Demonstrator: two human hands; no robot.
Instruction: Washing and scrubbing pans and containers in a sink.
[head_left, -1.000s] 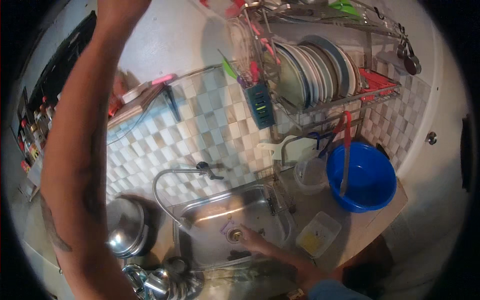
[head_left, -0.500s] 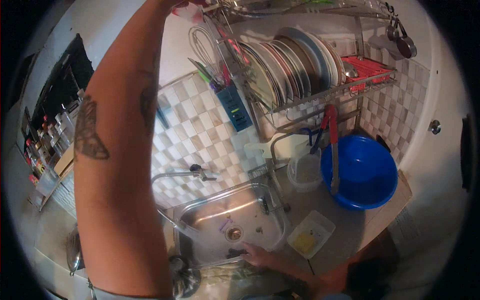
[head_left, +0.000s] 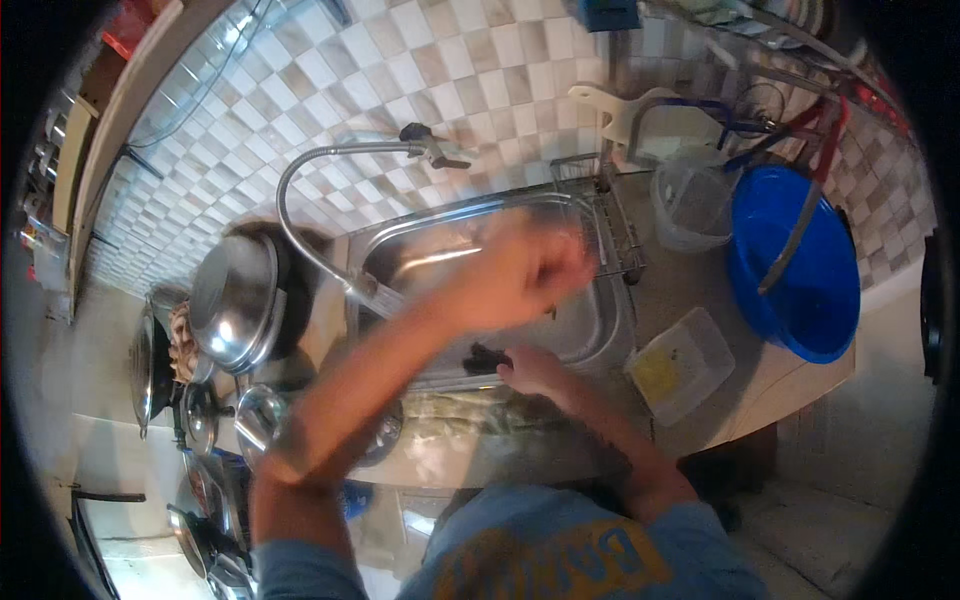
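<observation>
Over the metal sink (head_left: 425, 255), my left hand (head_left: 535, 268) is raised and smeared by motion, with its forearm crossing the near left rim. Whether its fingers hold anything cannot be made out. Lower down, at the sink's near edge, my right hand (head_left: 530, 370) has its fingers closed at one end of a dark crumpled pad (head_left: 487, 360). The flexible-neck faucet (head_left: 290, 190) arches at the sink's left, touched by neither hand. My left hand and forearm hide much of the basin, the drain included.
Right of the sink are a clear tub with yellow contents (head_left: 690, 365), a clear round container (head_left: 690, 205) and a big blue basin (head_left: 800, 270). A pale cutting board (head_left: 670, 130) leans behind. Metal pots (head_left: 235, 300) crowd the left counter. A wire caddy (head_left: 622, 235) hangs at the sink.
My left arm has come down from high by the dish rack to over the sink. The view has tilted lower, bringing in the left-hand pots. My right hand stays by the dark pad.
</observation>
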